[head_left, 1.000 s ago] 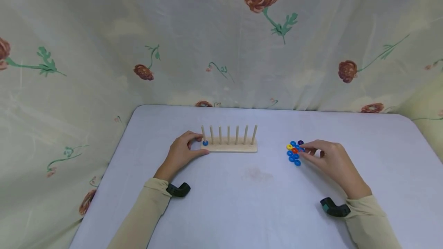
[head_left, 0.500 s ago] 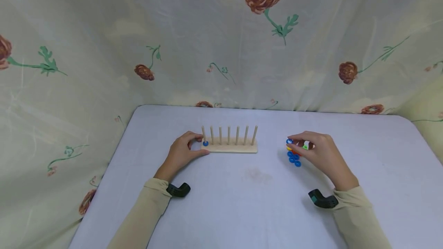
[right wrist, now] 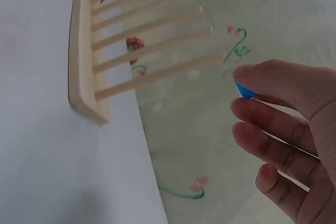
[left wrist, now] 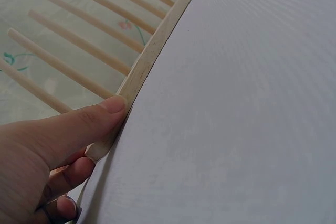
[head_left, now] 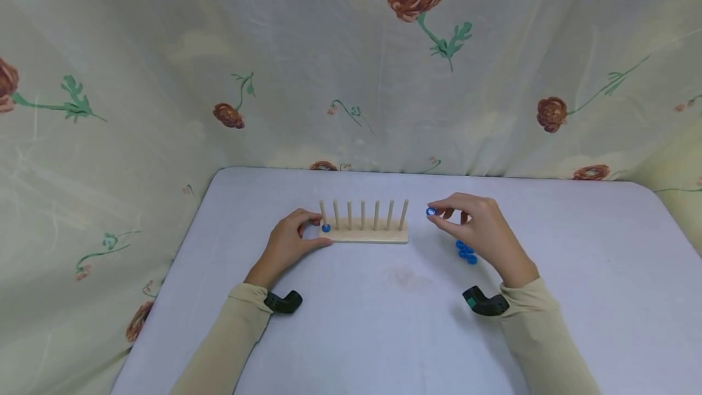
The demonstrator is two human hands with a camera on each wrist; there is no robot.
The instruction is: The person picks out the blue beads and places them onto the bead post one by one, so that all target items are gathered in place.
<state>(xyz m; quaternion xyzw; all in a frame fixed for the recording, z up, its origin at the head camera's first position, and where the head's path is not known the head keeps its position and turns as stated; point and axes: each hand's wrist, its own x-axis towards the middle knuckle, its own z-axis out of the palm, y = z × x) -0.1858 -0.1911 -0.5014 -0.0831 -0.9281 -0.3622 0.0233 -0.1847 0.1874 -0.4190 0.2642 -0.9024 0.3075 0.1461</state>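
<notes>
A pale wooden peg board [head_left: 367, 236] with several upright pegs stands on the table. One blue ring [head_left: 326, 228] sits at the foot of its leftmost peg. My left hand [head_left: 289, 241] grips the board's left end, the thumb on the front edge and fingers behind; the left wrist view shows this thumb [left wrist: 113, 104] against the wood. To the right of the board, my right hand [head_left: 478, 230] pinches another blue ring [head_left: 431, 211] between thumb and index finger, raised above the table. In the right wrist view only a sliver of the held ring [right wrist: 245, 89] shows.
Several loose blue rings [head_left: 465, 253] lie on the white-covered table [head_left: 351, 322], partly hidden under my right hand. A flowered curtain [head_left: 307, 47] hangs behind the table's far edge and along the left side.
My right hand has picked a blue ring out of the pile and carried it up and left toward the board. The left hand and the board have stayed in place.
</notes>
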